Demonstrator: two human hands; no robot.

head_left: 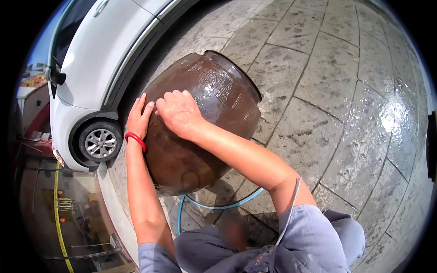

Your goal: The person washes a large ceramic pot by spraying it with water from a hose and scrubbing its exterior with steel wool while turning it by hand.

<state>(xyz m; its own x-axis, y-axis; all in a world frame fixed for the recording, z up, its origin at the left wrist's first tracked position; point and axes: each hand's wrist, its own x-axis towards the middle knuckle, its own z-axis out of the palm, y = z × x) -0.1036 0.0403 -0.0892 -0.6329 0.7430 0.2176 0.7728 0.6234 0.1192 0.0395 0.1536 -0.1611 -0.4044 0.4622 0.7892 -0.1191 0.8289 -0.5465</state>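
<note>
A large brown glazed jar (200, 132) with raised markings lies tilted over on the paving, its rimmed mouth toward the upper right. Its surface shines with wet patches. My left hand (139, 117), a red bangle at the wrist, rests on the jar's left edge with fingers stretched out. Beside it, my right hand (179, 111) presses on the jar's side with its fingers curled under. Whatever those fingers may hold is hidden beneath the hand.
A white car (98, 59) stands close on the left, its wheel (101, 143) near the jar. A blue hose (227, 207) curves over the stone paving (318, 145) between the jar and my legs. The paving is wet on the right. A glass pane (77, 214) reflects at lower left.
</note>
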